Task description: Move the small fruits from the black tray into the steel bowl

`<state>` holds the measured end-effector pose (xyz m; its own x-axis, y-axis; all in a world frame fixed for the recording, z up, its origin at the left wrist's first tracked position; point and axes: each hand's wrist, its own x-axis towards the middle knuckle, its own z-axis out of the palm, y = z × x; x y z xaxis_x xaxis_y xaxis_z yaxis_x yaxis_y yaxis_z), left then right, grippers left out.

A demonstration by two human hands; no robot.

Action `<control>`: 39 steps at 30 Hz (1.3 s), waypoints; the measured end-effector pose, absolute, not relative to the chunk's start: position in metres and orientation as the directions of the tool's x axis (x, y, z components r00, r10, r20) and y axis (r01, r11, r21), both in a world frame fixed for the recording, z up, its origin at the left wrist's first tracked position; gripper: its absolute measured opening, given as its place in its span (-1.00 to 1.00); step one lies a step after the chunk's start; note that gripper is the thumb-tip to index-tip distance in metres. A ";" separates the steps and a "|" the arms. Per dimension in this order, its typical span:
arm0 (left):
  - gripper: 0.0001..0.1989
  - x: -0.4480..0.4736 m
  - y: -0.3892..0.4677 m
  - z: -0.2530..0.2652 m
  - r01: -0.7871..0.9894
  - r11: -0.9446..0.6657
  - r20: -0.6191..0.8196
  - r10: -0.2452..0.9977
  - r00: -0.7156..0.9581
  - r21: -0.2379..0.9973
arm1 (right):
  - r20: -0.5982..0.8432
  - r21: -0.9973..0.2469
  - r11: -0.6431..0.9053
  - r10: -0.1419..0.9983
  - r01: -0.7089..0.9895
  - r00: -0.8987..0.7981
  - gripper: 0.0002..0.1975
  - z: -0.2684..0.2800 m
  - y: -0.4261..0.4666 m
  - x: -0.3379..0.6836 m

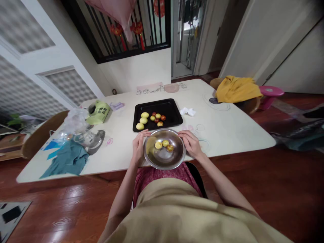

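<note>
A shiny metal bowl (165, 162) is at the near edge of the table, right in front of my body. My left hand (138, 146) grips its left rim, and my right hand (191, 143) grips the right rim, fingers along the edge. Inside the bowl lie three small yellowish and brown-mottled round fruits (165, 143). Just beyond it a black baking tray (173, 114) rests on the table. Three larger pale yellow-green fruits (143, 120) sit at the tray's left, beside several small red-brown and yellowish ones (156, 120).
The white table (227, 135) has a crumpled white tissue (187, 111) right of the tray. At the left lie a teal cloth (69, 158), clear plastic bags (76, 121) and a green bag (100, 111). A yellow cloth (238, 89) drapes over a chair at the right.
</note>
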<state>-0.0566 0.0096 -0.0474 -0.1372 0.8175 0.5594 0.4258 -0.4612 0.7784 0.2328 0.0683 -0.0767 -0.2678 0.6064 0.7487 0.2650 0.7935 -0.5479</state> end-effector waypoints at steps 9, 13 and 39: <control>-0.76 -0.072 0.123 -0.019 0.827 -0.412 0.575 0.807 0.135 0.383 | 0.837 -0.427 0.879 0.473 0.214 -0.273 -0.65 -0.078 0.071 0.235; -0.71 -0.067 0.155 -0.032 0.913 -0.308 0.397 0.898 0.187 0.267 | 0.842 -0.413 0.882 0.465 0.229 -0.274 -0.65 -0.076 0.070 0.235; -0.69 -0.072 0.077 -0.014 0.700 -0.453 0.646 0.763 -0.016 0.553 | 0.843 -0.393 0.889 0.450 0.235 -0.294 -0.65 -0.076 0.070 0.236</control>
